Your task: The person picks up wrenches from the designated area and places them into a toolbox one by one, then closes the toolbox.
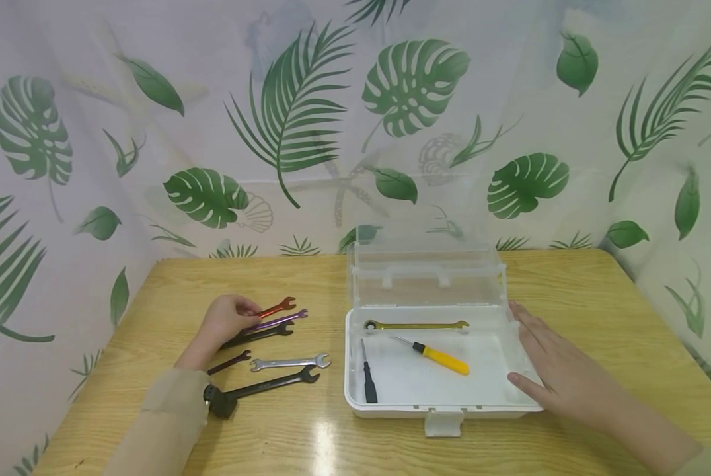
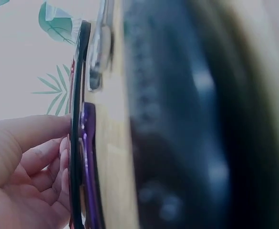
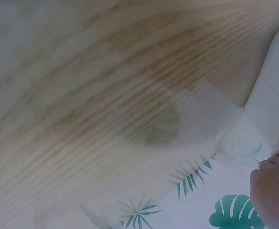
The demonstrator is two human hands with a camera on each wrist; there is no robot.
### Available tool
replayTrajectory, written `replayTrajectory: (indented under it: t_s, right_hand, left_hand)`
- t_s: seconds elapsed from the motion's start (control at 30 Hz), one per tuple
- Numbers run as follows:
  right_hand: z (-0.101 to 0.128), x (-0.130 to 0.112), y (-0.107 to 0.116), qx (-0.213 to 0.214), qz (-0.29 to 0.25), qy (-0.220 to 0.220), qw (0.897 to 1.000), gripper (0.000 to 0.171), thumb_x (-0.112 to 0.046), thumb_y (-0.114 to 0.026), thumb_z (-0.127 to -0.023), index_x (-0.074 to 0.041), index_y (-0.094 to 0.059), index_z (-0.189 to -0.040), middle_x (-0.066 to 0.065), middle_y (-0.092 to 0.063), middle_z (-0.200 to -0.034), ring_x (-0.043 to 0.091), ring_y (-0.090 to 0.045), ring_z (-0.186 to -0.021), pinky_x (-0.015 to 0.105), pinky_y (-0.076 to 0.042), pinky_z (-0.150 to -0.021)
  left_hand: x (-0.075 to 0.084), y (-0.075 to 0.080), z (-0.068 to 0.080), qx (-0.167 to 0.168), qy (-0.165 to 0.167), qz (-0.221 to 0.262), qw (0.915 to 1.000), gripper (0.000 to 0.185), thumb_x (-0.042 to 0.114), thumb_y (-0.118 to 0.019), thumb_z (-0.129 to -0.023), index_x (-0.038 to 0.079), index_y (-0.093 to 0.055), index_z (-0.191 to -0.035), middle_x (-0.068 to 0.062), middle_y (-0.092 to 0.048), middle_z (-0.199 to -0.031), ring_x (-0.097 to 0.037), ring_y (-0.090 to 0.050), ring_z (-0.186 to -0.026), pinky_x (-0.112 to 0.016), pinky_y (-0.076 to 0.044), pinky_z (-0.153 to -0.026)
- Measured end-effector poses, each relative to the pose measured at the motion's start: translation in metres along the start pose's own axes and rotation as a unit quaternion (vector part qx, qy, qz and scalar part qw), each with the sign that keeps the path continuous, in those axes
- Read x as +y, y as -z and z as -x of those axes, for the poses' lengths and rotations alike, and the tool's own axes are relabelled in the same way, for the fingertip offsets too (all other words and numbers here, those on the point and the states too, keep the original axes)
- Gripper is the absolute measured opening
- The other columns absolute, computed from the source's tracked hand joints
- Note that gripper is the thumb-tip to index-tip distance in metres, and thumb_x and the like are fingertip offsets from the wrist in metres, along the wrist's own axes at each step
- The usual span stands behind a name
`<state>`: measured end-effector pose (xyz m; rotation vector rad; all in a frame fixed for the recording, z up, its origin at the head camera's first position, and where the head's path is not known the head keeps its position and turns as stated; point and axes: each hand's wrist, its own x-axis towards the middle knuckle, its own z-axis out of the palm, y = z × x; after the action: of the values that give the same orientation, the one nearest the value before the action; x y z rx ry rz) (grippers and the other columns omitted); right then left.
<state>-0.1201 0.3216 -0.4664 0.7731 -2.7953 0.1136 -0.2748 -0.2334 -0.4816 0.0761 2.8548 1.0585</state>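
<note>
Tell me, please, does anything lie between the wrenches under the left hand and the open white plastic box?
Nothing visible does. The left hand grips the red wrench among other wrenches; bare wooden table lies between them and the open white plastic box, its clear lid raised.

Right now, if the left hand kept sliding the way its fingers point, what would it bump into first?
Its fingers already touch the red wrench, so the left hand meets that first. Beyond it, probably the open toolbox; depth is hard to judge.

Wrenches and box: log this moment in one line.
left hand grips red wrench | right hand rests on box | lid open
</note>
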Motion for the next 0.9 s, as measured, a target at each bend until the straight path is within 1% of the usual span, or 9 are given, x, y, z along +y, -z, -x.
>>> replayTrajectory:
  t_s: [0.1,0.23,0.4,0.47,0.53,0.63,0.77,0.9]
  right_hand:
    - [0.0002,0.0001,0.0004,-0.002,0.002,0.000,1.000,0.093,-0.043,-0.067,-0.102,0.006,-0.020,-0.166,0.011,-0.007,-0.181,0.002,0.011,-0.164,0.007,0.013,-0.123]
    - [0.0004,-0.0001,0.0010,-0.003,0.001,-0.002,1.000,0.093,-0.042,-0.067,-0.102,0.006,-0.019,-0.166,0.011,-0.006,-0.181,0.003,0.010,-0.165,0.007,0.013,-0.123]
    - [0.0002,-0.0012,0.0021,-0.006,0.002,-0.008,1.000,0.092,-0.042,-0.068,-0.102,0.006,-0.022,-0.166,0.013,-0.011,-0.180,0.001,0.010,-0.164,0.006,0.013,-0.123]
    - [0.0005,-0.0008,0.0024,-0.004,0.001,-0.006,1.000,0.091,-0.043,-0.067,-0.102,0.007,-0.023,-0.165,0.014,-0.012,-0.180,0.003,0.009,-0.165,0.006,0.012,-0.123]
    - [0.0008,-0.0006,0.0028,-0.003,-0.001,-0.005,1.000,0.091,-0.043,-0.066,-0.103,0.008,-0.023,-0.164,0.013,-0.009,-0.180,0.004,0.008,-0.165,0.007,0.012,-0.124]
    - [0.0015,-0.0007,0.0026,-0.005,-0.002,-0.008,1.000,0.091,-0.043,-0.066,-0.103,0.008,-0.023,-0.165,0.012,-0.008,-0.180,0.004,0.009,-0.165,0.007,0.012,-0.124]
    - [0.0018,-0.0009,0.0020,-0.012,0.000,-0.013,1.000,0.092,-0.042,-0.066,-0.103,0.007,-0.020,-0.166,0.014,-0.009,-0.180,0.002,0.011,-0.164,0.006,0.014,-0.123]
    - [0.0011,-0.0009,0.0024,-0.014,0.000,-0.011,1.000,0.090,-0.042,-0.066,-0.103,0.009,-0.023,-0.164,0.015,-0.009,-0.180,0.004,0.010,-0.164,0.007,0.014,-0.123]
  left_hand:
    - [0.0012,-0.0008,0.0002,-0.001,0.003,-0.005,1.0000,0.014,0.008,-0.079,-0.094,-0.003,-0.078,-0.103,-0.013,-0.073,-0.092,-0.020,-0.063,-0.082,-0.024,-0.047,-0.069]
    - [0.0028,-0.0011,0.0015,-0.004,-0.001,-0.007,1.0000,0.014,0.007,-0.079,-0.094,-0.004,-0.078,-0.102,-0.014,-0.073,-0.091,-0.020,-0.064,-0.081,-0.024,-0.048,-0.068]
    - [0.0035,-0.0010,0.0031,-0.007,0.004,-0.008,0.9999,0.014,0.008,-0.079,-0.094,-0.003,-0.077,-0.102,-0.013,-0.073,-0.091,-0.020,-0.064,-0.081,-0.024,-0.048,-0.068]
    - [0.0034,0.0002,0.0030,-0.006,0.000,-0.012,0.9999,0.014,0.008,-0.079,-0.094,-0.003,-0.077,-0.102,-0.013,-0.073,-0.091,-0.020,-0.064,-0.081,-0.025,-0.048,-0.068]
    - [0.0026,0.0010,0.0025,-0.002,-0.006,-0.017,0.9998,0.014,0.009,-0.080,-0.094,-0.003,-0.077,-0.102,-0.013,-0.074,-0.092,-0.021,-0.065,-0.082,-0.026,-0.049,-0.070]
    - [0.0010,0.0015,0.0027,0.002,-0.018,-0.022,0.9996,0.014,0.010,-0.081,-0.093,-0.001,-0.078,-0.102,-0.014,-0.076,-0.093,-0.022,-0.068,-0.084,-0.031,-0.052,-0.075]
    - [-0.0012,0.0013,0.0041,0.004,-0.024,-0.020,0.9995,0.014,0.009,-0.082,-0.093,0.000,-0.079,-0.102,-0.014,-0.077,-0.095,-0.024,-0.071,-0.088,-0.039,-0.057,-0.082]
    - [-0.0025,0.0010,0.0053,0.012,-0.031,-0.021,0.9992,0.014,0.009,-0.082,-0.093,0.000,-0.081,-0.104,-0.016,-0.079,-0.100,-0.028,-0.073,-0.093,-0.046,-0.059,-0.087]
